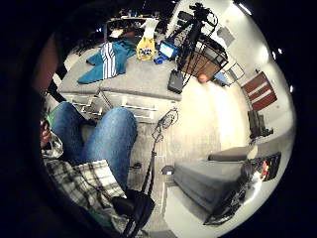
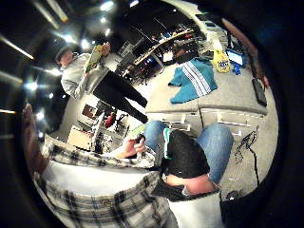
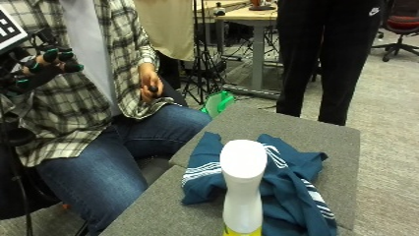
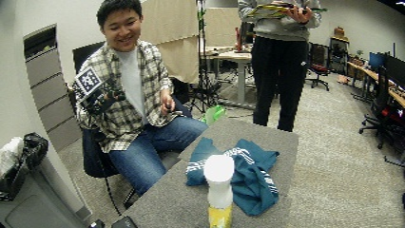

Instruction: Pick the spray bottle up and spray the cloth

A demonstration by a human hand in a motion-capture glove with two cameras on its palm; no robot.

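Gloved right hand (image 3: 44, 63) is raised by the chest, fingers loosely curled on nothing, well apart from the spray bottle (image 3: 243, 187) and teal cloth (image 3: 288, 182) on the counter (image 3: 327, 135).

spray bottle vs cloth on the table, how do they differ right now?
Pose: the white-topped yellow spray bottle stands upright; the teal cloth with white stripes lies crumpled and flat.
Material: the bottle is rigid plastic; the cloth is soft, folded fabric.
Footprint: the bottle is tall and narrow; the cloth spreads wide over the grey table.
Shared: both rest on the table, close together, and the gloved right hand is raised away from both.
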